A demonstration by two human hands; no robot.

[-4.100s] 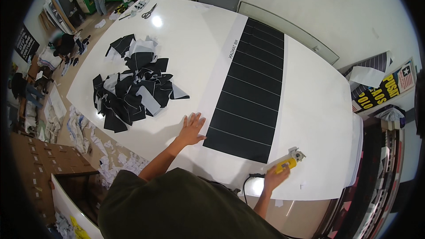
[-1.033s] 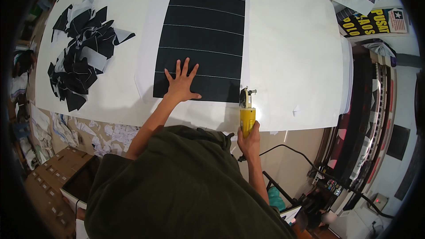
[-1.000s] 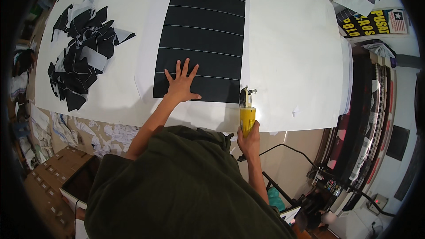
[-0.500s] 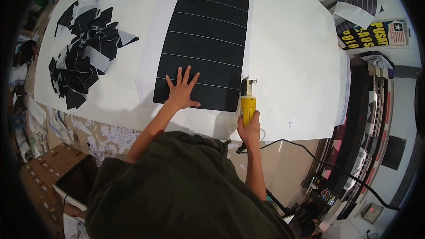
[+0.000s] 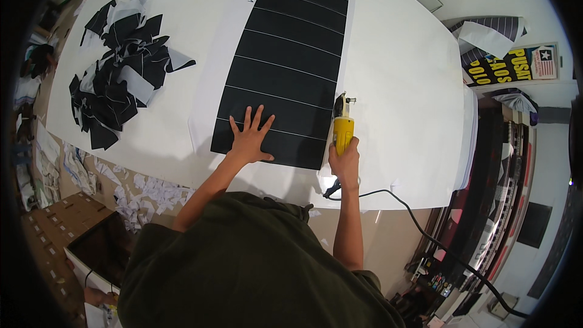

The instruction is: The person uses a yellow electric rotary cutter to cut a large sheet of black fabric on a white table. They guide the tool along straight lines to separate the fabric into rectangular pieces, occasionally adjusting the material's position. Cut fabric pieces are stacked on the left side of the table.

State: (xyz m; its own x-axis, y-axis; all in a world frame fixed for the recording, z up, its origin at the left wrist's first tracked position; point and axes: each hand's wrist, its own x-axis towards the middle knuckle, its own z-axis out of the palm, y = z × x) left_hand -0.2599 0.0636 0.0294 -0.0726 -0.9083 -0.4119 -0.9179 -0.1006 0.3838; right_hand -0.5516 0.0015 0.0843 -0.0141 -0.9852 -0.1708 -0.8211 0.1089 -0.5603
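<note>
The black fabric strip (image 5: 285,67) lies lengthwise on the white table (image 5: 407,85), running from the near edge away toward the far end, crossed by thin pale lines and resting on a sheet of white paper (image 5: 212,103) that shows along its left side. We see our left hand (image 5: 250,138) pressed flat on the strip's near end, fingers spread wide, just short of the strip's cut bottom edge. Our right hand (image 5: 345,161) is wrapped around the handle of a yellow electric cutter (image 5: 342,127) — its head sits right at the strip's right edge, a little beyond the near corner. The cutter's black cord (image 5: 425,231) drops off the table's near edge and trails away to the lower right. To the right of the cutter the tabletop is bare white all the way to its right edge, so there is open room on that side. To the left, well apart from both hands, a heap of black and white scraps (image 5: 118,82) lies on the table — more white scraps (image 5: 146,191) litter the floor below the near edge.
</note>
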